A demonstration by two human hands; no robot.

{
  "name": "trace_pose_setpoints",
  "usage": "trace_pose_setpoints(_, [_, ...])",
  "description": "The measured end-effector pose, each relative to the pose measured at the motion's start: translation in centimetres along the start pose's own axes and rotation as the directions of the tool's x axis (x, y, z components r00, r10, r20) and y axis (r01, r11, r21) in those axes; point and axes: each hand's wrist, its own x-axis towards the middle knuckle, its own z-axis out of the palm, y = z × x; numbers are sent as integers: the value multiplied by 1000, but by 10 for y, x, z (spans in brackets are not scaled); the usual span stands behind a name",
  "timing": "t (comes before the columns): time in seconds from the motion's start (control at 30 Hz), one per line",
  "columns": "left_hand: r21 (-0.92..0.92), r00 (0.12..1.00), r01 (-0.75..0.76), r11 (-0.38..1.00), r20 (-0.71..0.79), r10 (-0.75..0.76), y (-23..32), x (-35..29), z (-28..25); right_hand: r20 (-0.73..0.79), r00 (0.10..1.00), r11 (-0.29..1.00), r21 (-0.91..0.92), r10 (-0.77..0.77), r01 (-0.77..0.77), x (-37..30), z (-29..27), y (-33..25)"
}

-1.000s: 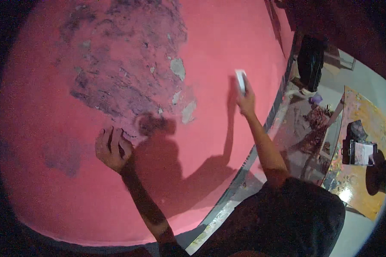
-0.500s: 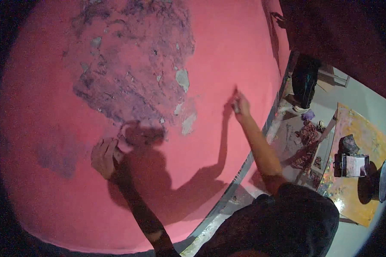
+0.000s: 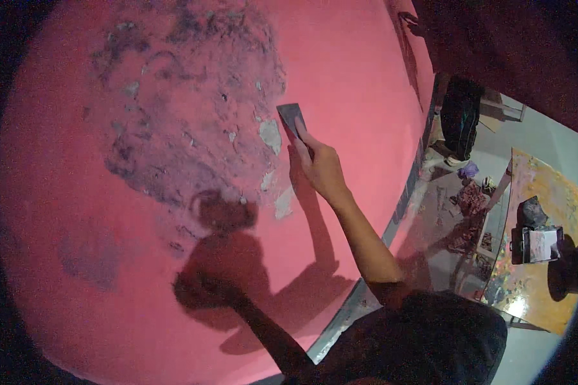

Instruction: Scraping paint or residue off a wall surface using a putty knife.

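Observation:
A large pink painted surface fills the left and middle. On it spreads a rough grey-purple patch with small pale grey bare spots, the biggest near its right edge. My right hand is closed round a scraper, a flat, dark wedge-shaped blade pointing up and left. The blade is just right of the patch's edge, beside a pale spot; whether it touches the surface I cannot tell. Low in the middle, my left hand lies in my own shadow, its fingers too dark to make out.
On the right stands a paint-spattered yellowish table with a dark tray holding something pale, and a dark crumpled lump. Crumpled scraps and a purple wad lie on the floor beside the pink surface's dark edge.
My right hand has moved left with the scraper, toward the patch, and the blade now shows clearly. My left hand has dropped down and right into shadow. The view has shifted slightly.

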Motion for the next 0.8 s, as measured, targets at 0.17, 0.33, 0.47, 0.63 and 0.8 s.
trace_pose_setpoints(0.17, [-47, 999, 26, 999, -29, -28, 14, -17, 32, 94, 995, 996, -87, 14, -6, 0, -9, -9])
trace_pose_setpoints(0.33, [-88, 995, 79, 993, -48, -83, 27, -42, 65, 62, 997, 977, -205, -45, 57, 13, -5, -13])
trace_pose_setpoints(0.47, [-107, 992, 120, 987, -15, -123, 37, -72, 71, 93, 994, 965, -248, -64, 86, 19, -6, -10])
trace_pose_setpoints(0.63, [-113, 984, 142, 983, 121, -128, 38, -113, 18, 104, 988, 953, -272, -111, 136, 56, -19, -3])
trace_pose_setpoints(0.8, [-112, 976, 148, 983, 179, -126, 39, -118, -21, 156, 982, 947, -286, -106, 147, 86, -27, -8])
